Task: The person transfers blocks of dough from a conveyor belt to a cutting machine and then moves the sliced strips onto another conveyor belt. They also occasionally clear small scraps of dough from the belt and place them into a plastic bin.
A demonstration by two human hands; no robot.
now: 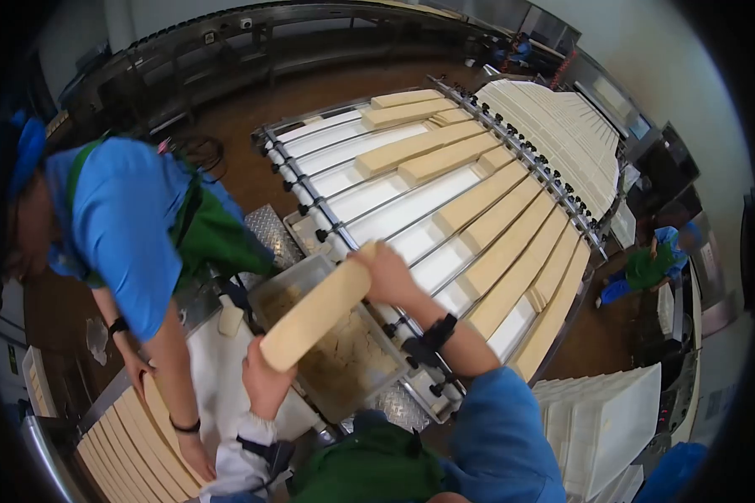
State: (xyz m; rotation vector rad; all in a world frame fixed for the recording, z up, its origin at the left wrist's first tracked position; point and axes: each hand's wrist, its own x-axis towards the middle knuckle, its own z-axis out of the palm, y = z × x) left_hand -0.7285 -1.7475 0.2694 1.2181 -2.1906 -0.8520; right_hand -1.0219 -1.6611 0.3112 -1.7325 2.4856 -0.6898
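A long cream-coloured block slants across in front of me, held up between my hands over a grey plastic bin. My left hand is closed on its near lower end. My right hand is wrapped round the far upper end, close to the rail of the laned table. Pale crumbs or broken bits lie on the bottom of the bin, partly hidden by the block. I cannot make out whether the block is solid or made of thin pieces.
Similar long blocks lie in lanes on the white table ahead, divided by metal rods. A co-worker at left bends over a tray of pale rows. Stacked white trays stand at right; another person is farther off.
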